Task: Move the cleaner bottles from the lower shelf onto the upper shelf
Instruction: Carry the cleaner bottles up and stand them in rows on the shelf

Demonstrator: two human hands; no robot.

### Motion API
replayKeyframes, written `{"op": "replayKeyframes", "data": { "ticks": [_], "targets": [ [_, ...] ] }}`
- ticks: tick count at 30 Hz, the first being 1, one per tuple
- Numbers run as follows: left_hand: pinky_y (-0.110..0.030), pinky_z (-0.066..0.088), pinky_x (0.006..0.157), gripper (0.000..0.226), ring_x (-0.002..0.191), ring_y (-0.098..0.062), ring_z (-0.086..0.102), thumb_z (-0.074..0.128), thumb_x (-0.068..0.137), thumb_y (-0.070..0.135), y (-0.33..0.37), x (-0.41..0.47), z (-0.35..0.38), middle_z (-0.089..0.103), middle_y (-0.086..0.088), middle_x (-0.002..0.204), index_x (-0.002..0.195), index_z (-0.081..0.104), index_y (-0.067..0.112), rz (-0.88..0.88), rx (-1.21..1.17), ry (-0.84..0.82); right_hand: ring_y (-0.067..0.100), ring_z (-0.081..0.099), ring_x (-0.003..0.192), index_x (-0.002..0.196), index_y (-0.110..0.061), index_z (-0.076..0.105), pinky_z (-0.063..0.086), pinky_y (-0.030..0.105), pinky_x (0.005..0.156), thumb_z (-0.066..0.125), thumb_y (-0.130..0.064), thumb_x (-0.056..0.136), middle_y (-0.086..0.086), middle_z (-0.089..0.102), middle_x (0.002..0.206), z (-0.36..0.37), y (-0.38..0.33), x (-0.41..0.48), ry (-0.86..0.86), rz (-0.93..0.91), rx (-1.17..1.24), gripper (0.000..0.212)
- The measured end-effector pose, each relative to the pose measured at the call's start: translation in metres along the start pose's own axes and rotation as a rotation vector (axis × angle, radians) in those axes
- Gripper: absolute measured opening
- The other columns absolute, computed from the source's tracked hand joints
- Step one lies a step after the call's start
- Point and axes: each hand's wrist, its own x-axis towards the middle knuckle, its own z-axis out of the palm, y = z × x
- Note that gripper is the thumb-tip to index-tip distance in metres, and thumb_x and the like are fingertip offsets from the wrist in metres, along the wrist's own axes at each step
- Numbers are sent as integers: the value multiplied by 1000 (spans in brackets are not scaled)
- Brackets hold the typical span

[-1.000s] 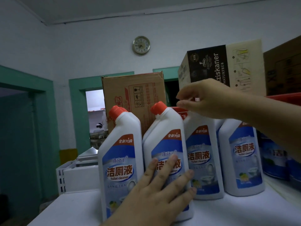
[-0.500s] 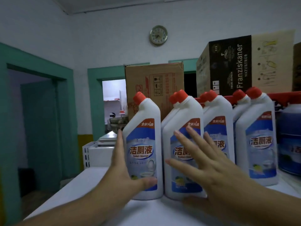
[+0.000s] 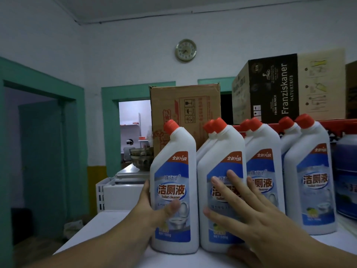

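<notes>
Fingers (image 3: 230, 176) of right hand (image 3: 255, 215) now flat on second bottle (image 3: 220, 151)

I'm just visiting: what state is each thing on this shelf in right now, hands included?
leftmost bottle: upright, red cap on.
second bottle: upright, capped.
other bottles: upright, capped.
left hand: wraps leftmost bottle, thumb across its label.
right hand: fingers straight, spread flat against second bottle.
brown box: standing upright behind the bottles.

White cleaner bottles (image 3: 174, 190) labelled "洁厕液", "Toilet cleaner", "全新升级" and "500g", black-panelled cardboard box (image 3: 274, 89) printed "Franziskaner NATURTRÜB", "FROM MUNICH", brown carton (image 3: 185, 113) with handling symbols, text unreadable
</notes>
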Motion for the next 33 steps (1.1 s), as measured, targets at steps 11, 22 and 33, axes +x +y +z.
{"op": "replayKeyframes", "data": {
  "ticks": [11, 22, 33],
  "targets": [
    [-20, 54, 52, 88, 77, -6, 71, 82, 43, 19, -5, 4, 3, 70, 6, 94, 122, 44, 29, 134, 93, -20, 35, 16, 142, 140, -42, 35, 28, 53, 100, 19, -62, 91, 6, 20, 157, -6, -2, -3, -73, 47, -54, 55],
    [-23, 25, 108, 101, 136, 12, 11, 80, 58, 45, 5, -14, 5, 5, 40, 145, 126, 9, 69, 895, 718, 252, 22, 13, 144, 141, -40, 30, 19, 40, 108, 32, -58, 90, -3, 23, 156, -32, 10, -6, -117, 43, 95, 54],
    [-27, 47, 90, 42, 108, -11, 59, 76, 72, 34, 15, -57, 156, 61, 10, 116, 109, 57, 30, 1213, 1521, -166, 17, -7, 146, 144, -39, 7, 19, 45, 117, 71, -18, 78, -17, -15, 155, -51, 106, -54, 45, 982, 599, 95]
  ]
}}
